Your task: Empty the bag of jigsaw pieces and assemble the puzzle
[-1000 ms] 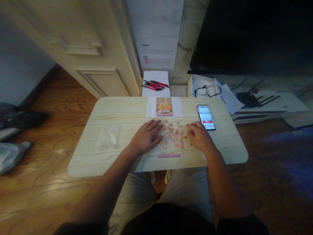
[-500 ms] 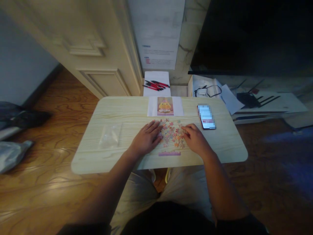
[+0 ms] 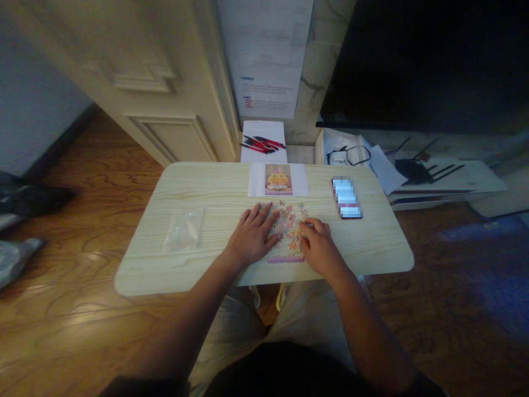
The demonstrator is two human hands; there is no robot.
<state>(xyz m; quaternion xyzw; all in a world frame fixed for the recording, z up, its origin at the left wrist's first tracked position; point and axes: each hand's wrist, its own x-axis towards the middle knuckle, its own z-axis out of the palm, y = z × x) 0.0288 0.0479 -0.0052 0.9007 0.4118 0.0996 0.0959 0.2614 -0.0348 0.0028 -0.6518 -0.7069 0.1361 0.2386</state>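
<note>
Pastel puzzle pieces (image 3: 289, 227) unlabelled; wall notice (image 3: 265, 66) unreadable.

I see bare forearms, left hand (image 3: 255, 236) and right hand (image 3: 319, 249) ungloved, dark short sleeves, pale trousers.

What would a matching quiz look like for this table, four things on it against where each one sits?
Things:
1. phone
2. clear plastic bag
3. reference picture
4. puzzle pieces

Places:
A. far edge of the table, in the middle
B. between the left hand and the right hand
C. right part of the table, beyond the right hand
D. left part of the table, apart from both hands

Pairs: 1-C, 2-D, 3-A, 4-B
</note>
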